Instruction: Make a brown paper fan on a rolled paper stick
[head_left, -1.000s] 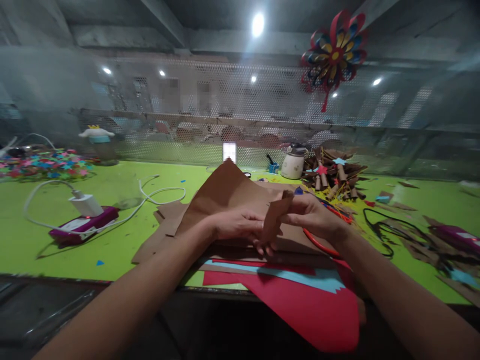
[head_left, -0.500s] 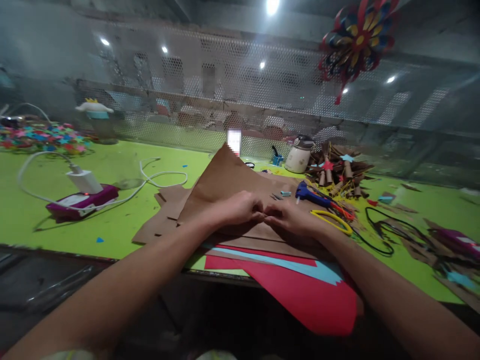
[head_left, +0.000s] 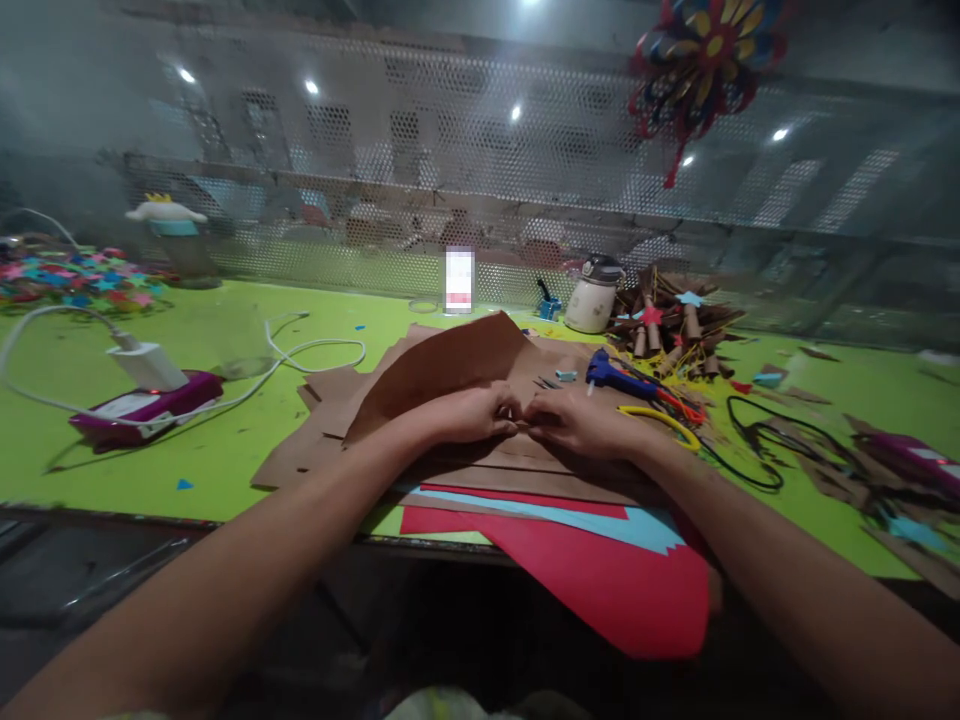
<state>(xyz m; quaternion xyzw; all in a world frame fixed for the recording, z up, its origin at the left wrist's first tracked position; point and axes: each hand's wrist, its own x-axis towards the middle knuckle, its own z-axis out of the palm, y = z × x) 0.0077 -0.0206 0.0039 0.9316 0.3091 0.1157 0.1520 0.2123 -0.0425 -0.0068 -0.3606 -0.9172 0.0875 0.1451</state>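
A brown kraft paper sheet (head_left: 442,362) bows upward behind my hands, its far edge curling off the stack. My left hand (head_left: 486,412) pinches the sheet's near edge with thumb and fingertips. Right beside it, my right hand (head_left: 574,420) grips that edge too, fingers closed and knuckles up. The fingertips of both hands nearly meet, and the fold between them is mostly hidden. Under them lie more brown sheets (head_left: 300,455). Red paper (head_left: 615,590) and light blue paper (head_left: 652,528) stick out below, over the table's front edge.
Right of my hands lie a blue glue gun (head_left: 619,376), yellow-handled scissors (head_left: 664,424) and a black cable (head_left: 750,470). A white bottle (head_left: 591,303) stands behind, near a heap of brown paper rolls (head_left: 690,325). A purple power strip (head_left: 150,408) with a white charger sits left.
The sheet's raised far corner has dropped from a tall peak to a lower, rounder curl. Both hands stay together at the near edge. My view has shifted slightly.
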